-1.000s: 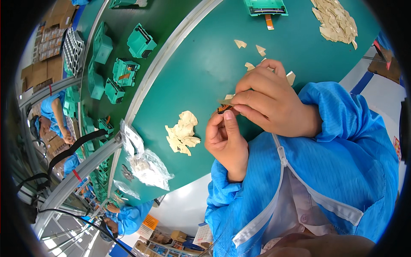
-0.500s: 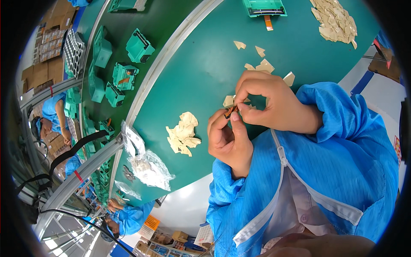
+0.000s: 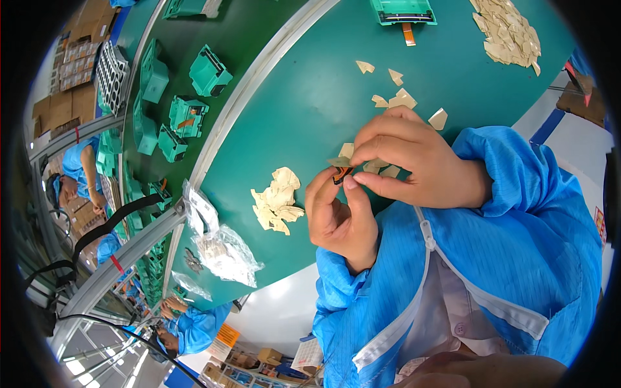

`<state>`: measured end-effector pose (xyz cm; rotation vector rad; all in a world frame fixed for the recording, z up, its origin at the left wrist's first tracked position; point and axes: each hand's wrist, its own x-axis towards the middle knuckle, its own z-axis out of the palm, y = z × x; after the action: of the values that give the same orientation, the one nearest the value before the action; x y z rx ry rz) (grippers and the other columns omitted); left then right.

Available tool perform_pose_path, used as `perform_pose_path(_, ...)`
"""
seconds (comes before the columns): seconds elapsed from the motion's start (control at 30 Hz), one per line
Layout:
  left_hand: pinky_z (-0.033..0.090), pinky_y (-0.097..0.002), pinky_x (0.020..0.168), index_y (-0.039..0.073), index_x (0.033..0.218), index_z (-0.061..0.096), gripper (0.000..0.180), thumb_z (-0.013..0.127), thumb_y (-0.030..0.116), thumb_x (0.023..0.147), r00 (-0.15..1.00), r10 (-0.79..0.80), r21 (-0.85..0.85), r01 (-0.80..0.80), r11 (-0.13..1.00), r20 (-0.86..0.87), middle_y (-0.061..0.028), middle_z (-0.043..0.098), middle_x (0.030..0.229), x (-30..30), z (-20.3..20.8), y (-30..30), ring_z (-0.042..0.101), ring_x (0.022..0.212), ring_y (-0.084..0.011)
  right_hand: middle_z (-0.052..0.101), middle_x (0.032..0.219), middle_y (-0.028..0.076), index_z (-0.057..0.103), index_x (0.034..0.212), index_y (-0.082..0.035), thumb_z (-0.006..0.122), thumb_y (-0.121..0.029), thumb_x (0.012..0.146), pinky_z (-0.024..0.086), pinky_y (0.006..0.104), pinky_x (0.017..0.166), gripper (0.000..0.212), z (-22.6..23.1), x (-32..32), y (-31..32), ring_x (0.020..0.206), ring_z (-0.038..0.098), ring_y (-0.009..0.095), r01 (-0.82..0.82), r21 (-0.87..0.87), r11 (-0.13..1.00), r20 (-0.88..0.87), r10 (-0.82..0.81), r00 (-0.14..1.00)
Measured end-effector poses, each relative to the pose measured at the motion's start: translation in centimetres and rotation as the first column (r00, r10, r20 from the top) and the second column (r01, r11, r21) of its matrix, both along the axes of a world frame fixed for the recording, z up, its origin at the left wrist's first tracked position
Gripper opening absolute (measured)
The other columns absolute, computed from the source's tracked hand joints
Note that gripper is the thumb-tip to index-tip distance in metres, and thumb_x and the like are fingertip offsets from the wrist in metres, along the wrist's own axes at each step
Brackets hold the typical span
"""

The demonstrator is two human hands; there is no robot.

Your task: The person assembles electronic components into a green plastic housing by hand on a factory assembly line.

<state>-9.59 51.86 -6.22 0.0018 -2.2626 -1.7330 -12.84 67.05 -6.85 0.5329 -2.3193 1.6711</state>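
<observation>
Part (image 3: 342,174), small, black-and-orange: above green table (image 3: 310,97). Left hand (image 3: 345,225): thumb and fingers pinching part. Right hand (image 3: 420,161): thumb and forefinger nearly together beside part; whether gripping, cannot tell. Beige scraps (image 3: 277,199): left of hands. Green housing (image 3: 404,10): beyond.

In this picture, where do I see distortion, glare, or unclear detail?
Head view: the metal rail bows, and the corners are black; head view: bright glints sit on the clear plastic bag; head view: the dark-and-orange part in the left hand is too small for fine detail.
</observation>
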Motion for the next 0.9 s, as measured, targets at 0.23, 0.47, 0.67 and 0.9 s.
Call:
perform_pose_path(0.23, 0.052, -0.0319, 0.082, -0.004, 0.102, 0.066, 0.015, 0.066, -0.006, 0.087, 0.996, -0.075, -0.249, 0.061, 0.967, -0.05, -0.0155, 0.066, 0.109, -0.2, 0.6, 0.1, 0.064, 0.096, -0.0217, 0.06, 0.091, 0.002, 0.061, 0.091, -0.008, 0.066, -0.009, 0.082, 0.039, 0.0342, 0.079, 0.01, 0.0, -0.2, 0.3, 0.08, 0.058, 0.019, -0.01, 0.066, 0.998, 0.005, 0.009, 1.0)
perform_pose_path(0.47, 0.053, -0.0286, 0.08, -0.006, 0.099, 0.066, 0.01, 0.065, -0.005, 0.09, 0.996, -0.079, -0.132, 0.082, 0.988, 0.031, -0.015, 0.066, 0.112, -0.4, 1.3, 0.3, 0.064, 0.095, -0.0181, 0.06, 0.09, 0.001, 0.061, 0.09, -0.009, 0.068, -0.01, 0.081, 0.038, 0.0333, 0.079, 0.012, -0.4, 0.0, 0.1, 0.079, 0.057, 0.019, -0.035, -0.002, 0.999, 0.061, 0.035, 0.998)
perform_pose_path(0.67, 0.053, -0.0273, 0.079, -0.007, 0.1, 0.066, 0.009, 0.062, -0.004, 0.093, 0.99, -0.064, -0.059, 0.072, 0.996, 0.127, -0.0135, 0.065, 0.112, -0.3, 0.8, 0.1, 0.064, 0.094, -0.0162, 0.06, 0.094, 0.002, 0.062, 0.095, -0.008, 0.069, -0.01, 0.082, 0.038, 0.0343, 0.083, 0.015, -0.1, -0.2, 0.5, 0.084, 0.058, 0.019, -0.009, 0.002, 1.0, 0.035, 0.009, 0.999)
perform_pose_path(0.9, 0.05, -0.0287, 0.082, -0.003, 0.101, 0.068, 0.013, 0.067, -0.005, 0.088, 0.993, -0.048, 0.016, 0.047, 0.999, 0.105, -0.0138, 0.066, 0.105, -0.3, 0.6, 0.0, 0.064, 0.093, -0.0184, 0.06, 0.095, 0.003, 0.062, 0.094, -0.008, 0.068, -0.011, 0.085, 0.039, 0.0355, 0.083, 0.011, -0.3, -0.2, 0.5, 0.087, 0.058, 0.02, -0.045, 0.049, 0.998, -0.029, 0.047, 0.998)
